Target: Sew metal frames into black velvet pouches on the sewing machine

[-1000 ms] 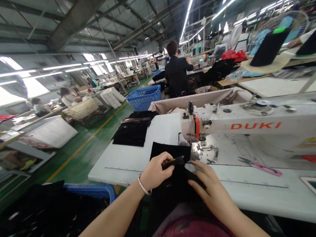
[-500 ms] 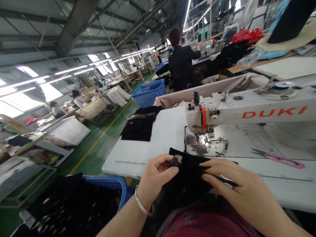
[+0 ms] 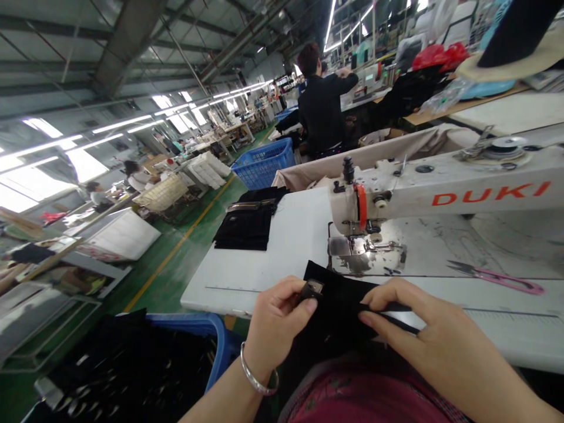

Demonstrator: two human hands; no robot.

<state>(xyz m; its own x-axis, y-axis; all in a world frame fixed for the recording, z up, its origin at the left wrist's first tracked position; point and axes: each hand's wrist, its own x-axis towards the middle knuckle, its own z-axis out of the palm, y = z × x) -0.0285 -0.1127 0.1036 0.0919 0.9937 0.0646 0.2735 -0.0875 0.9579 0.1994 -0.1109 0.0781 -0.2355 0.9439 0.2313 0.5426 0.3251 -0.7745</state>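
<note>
Blue plastic forms the bin (image 3: 222,352) at our lower left, heaped with dark pieces (image 3: 132,364), and beyond it a stack of black fabric (image 3: 244,226) lies on the left part of the pale sewing table (image 3: 299,235). Next comes our left hand (image 3: 279,320), its thumb and fingers pinched on the folded edge of a black cloth (image 3: 337,294), which lies at the table's near edge, just in front of the sewing machine (image 3: 409,191). Our right hand (image 3: 405,317) pinches the cloth's other side, and farther right pink-handled snips (image 3: 497,277) rest on the table.
</note>
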